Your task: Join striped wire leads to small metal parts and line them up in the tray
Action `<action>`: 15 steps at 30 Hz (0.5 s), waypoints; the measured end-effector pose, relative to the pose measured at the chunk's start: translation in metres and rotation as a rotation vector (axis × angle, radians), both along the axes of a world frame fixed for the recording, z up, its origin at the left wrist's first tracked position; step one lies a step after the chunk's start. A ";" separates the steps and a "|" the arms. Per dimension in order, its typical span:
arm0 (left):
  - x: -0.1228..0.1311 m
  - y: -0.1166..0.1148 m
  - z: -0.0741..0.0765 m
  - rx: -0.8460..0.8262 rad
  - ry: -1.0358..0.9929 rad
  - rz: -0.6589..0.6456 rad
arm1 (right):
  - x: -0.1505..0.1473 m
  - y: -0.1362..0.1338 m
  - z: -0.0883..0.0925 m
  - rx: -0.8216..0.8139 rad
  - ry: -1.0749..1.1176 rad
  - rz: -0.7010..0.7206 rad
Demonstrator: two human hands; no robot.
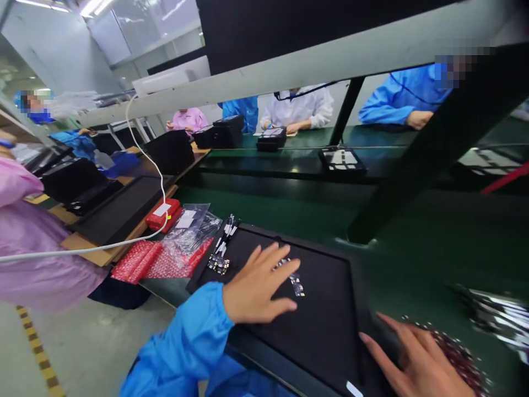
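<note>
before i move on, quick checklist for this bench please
Left hand clear of the small circuit boards: not ok, its fingers reach over them.
Boards lying on the black mat: ok.
Cable bundle on the mat: ok, near its edge.
Right hand holding the dotted strip: cannot tell, blurred.
Red bubble wrap off the mat: ok, lies beside it.

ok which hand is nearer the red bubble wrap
Left. The left hand lies spread on the black tray, just beyond the tray's corner from the red bubble wrap; the right hand is much farther away, at the tray's opposite edge.
</note>
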State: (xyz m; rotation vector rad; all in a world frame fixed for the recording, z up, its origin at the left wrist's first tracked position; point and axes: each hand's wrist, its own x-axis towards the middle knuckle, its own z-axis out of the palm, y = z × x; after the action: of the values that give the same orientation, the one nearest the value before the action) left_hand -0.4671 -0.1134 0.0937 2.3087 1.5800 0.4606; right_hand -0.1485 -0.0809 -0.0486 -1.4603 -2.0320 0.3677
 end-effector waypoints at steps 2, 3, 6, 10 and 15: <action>-0.003 -0.031 -0.033 -0.154 -0.026 0.015 | -0.008 -0.002 0.002 -0.072 -0.046 0.029; -0.007 -0.044 -0.046 -0.211 -0.032 0.016 | -0.011 -0.003 0.003 -0.097 -0.068 0.033; -0.020 -0.069 -0.076 -0.268 -0.036 0.039 | -0.019 -0.005 0.005 -0.115 -0.119 0.036; -0.023 -0.074 -0.094 -0.067 -0.030 0.061 | -0.029 0.005 0.008 -0.073 -0.168 0.004; -0.010 -0.054 -0.095 0.093 -0.016 0.037 | -0.038 0.022 0.018 -0.014 -0.204 -0.055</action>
State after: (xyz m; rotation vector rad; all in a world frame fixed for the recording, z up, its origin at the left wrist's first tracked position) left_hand -0.4771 -0.1674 -0.0016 2.3404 1.6288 0.5725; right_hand -0.1863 -0.0590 -0.0301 -1.6159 -2.1447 0.2182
